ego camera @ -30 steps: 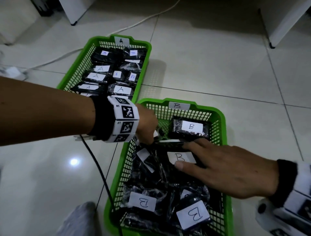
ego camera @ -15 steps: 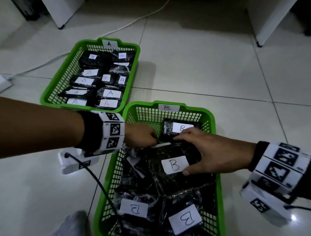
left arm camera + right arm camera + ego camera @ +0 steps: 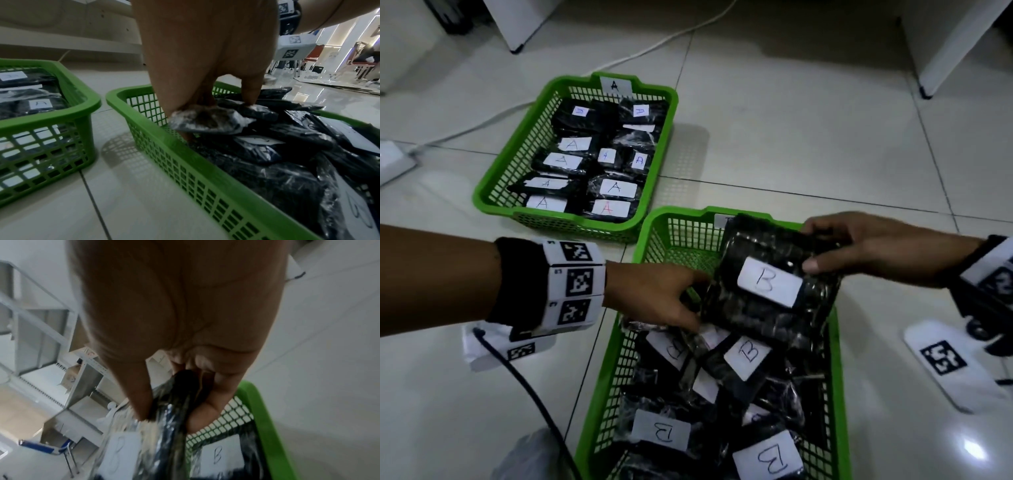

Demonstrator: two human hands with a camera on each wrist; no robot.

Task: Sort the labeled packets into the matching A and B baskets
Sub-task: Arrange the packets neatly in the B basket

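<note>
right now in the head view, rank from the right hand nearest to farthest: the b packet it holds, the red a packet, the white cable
1. B packet: pinched in the right hand, raised over the near basket.
2. Red A packet: near corner of the far basket, to the left.
3. White cable: on the floor beyond the far basket.

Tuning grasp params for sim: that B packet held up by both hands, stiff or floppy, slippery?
The B packet likely holds its shape fairly well: gripped only at its edges by the left hand and right hand, it stays roughly flat. Its glossy, crinkled plastic wrap probably makes it somewhat slippery. Pinched corners bunch up, so the wrap itself is soft.
</note>
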